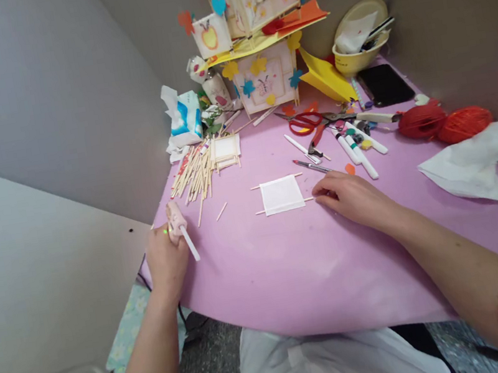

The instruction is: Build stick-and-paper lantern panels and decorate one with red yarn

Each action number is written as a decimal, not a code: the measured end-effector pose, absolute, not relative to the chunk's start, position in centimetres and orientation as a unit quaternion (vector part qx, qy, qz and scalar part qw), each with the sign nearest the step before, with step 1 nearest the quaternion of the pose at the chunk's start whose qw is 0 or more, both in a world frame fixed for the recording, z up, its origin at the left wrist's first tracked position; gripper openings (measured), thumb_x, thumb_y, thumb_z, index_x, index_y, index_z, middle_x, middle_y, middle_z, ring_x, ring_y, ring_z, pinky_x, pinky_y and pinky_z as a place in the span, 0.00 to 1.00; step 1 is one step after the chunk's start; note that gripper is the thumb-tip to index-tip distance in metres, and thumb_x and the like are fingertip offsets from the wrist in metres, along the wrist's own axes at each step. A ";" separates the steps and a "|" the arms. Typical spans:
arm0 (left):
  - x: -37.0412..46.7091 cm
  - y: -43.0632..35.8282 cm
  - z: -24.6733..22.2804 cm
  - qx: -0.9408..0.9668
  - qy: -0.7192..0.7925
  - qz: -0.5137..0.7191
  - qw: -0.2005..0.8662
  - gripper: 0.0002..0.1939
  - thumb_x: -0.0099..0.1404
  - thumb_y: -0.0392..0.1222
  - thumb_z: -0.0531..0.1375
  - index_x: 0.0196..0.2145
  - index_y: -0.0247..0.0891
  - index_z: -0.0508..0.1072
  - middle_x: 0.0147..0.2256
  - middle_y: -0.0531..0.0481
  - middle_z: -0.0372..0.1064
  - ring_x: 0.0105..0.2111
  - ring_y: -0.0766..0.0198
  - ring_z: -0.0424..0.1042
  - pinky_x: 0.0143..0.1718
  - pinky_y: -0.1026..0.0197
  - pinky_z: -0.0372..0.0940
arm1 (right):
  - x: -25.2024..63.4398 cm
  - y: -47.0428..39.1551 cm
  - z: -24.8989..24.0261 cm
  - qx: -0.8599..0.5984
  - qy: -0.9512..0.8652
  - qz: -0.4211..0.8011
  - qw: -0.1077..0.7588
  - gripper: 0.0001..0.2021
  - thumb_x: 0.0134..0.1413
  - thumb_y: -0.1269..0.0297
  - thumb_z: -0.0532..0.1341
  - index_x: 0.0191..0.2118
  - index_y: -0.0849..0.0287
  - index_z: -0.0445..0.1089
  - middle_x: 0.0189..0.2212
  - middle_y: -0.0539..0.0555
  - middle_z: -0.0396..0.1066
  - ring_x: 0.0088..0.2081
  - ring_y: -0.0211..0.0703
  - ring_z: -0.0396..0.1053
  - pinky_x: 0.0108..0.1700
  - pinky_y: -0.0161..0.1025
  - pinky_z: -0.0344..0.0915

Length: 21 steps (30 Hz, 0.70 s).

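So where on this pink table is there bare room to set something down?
The widest free patch of the pink table lies nearside of the white panel, between the left hand and right forearm. Another lies between that forearm and the white sheet. The back is crowded: sticks, paper house, markers, red yarn.

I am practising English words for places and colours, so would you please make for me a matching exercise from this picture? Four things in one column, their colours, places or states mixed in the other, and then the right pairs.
Column one:
1. Glue gun
2. Sheet
3. Phone
4. Yarn

Column two:
A. Black, beside the bowl
B. Held in the left grip
C. Red, in two balls
D. White, beside the right grip

Right pairs: 1-B, 2-D, 3-A, 4-C
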<state>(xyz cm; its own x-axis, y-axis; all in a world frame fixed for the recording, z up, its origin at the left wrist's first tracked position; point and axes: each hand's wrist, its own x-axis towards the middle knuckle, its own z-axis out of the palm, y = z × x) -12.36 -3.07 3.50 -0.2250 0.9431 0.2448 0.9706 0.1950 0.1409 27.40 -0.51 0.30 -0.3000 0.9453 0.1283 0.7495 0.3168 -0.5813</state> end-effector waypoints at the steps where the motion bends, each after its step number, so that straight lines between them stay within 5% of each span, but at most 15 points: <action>1: -13.4 -3.0 3.4 -0.612 -0.778 -0.128 0.060 0.12 0.64 0.47 0.52 0.34 0.36 0.70 0.36 0.38 0.68 0.42 0.46 0.67 0.40 0.51 0.61 | 27.4 -0.5 0.2 -0.545 -0.778 0.210 0.232 0.08 0.57 0.70 0.57 0.37 0.57 0.75 0.37 0.55 0.72 0.36 0.44 0.70 0.38 0.40 0.65; 6: -17.0 -2.8 2.3 -0.604 -0.791 -0.058 0.081 0.23 0.64 0.54 0.53 0.46 0.33 0.71 0.44 0.34 0.67 0.44 0.45 0.68 0.44 0.50 0.63 | 27.5 -0.4 -0.3 -0.541 -0.777 0.210 0.244 0.08 0.57 0.68 0.57 0.36 0.56 0.74 0.35 0.54 0.72 0.34 0.44 0.70 0.37 0.40 0.64; 13: -18.9 -1.3 3.3 -0.650 -0.759 -0.016 0.032 0.30 0.59 0.64 0.57 0.44 0.33 0.72 0.37 0.42 0.68 0.44 0.46 0.67 0.43 0.53 0.64 | 27.6 -0.3 -0.2 -0.548 -0.766 0.227 0.247 0.07 0.56 0.67 0.58 0.36 0.56 0.74 0.36 0.54 0.71 0.33 0.42 0.69 0.37 0.39 0.64; 17: -16.9 -2.1 4.7 -0.658 -0.748 -0.052 0.061 0.36 0.53 0.65 0.63 0.47 0.30 0.71 0.40 0.39 0.69 0.45 0.41 0.66 0.44 0.45 0.64 | 27.5 -0.3 0.0 -0.551 -0.762 0.235 0.246 0.07 0.56 0.68 0.58 0.36 0.57 0.74 0.36 0.54 0.71 0.35 0.42 0.69 0.38 0.39 0.63; 21: -10.6 -3.0 4.5 -0.721 -0.636 -0.261 0.091 0.15 0.64 0.49 0.60 0.44 0.36 0.72 0.44 0.42 0.70 0.49 0.50 0.68 0.53 0.48 0.61 | 27.3 -0.5 0.0 -0.543 -0.764 0.229 0.263 0.07 0.56 0.69 0.58 0.39 0.58 0.72 0.36 0.54 0.71 0.35 0.43 0.68 0.38 0.39 0.63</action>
<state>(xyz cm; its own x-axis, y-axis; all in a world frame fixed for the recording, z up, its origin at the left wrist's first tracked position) -10.60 -2.97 4.45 0.0558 0.8692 0.4913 0.9638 -0.1754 0.2009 27.35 -0.46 0.00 -0.2713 0.9503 0.1528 0.7094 0.3047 -0.6356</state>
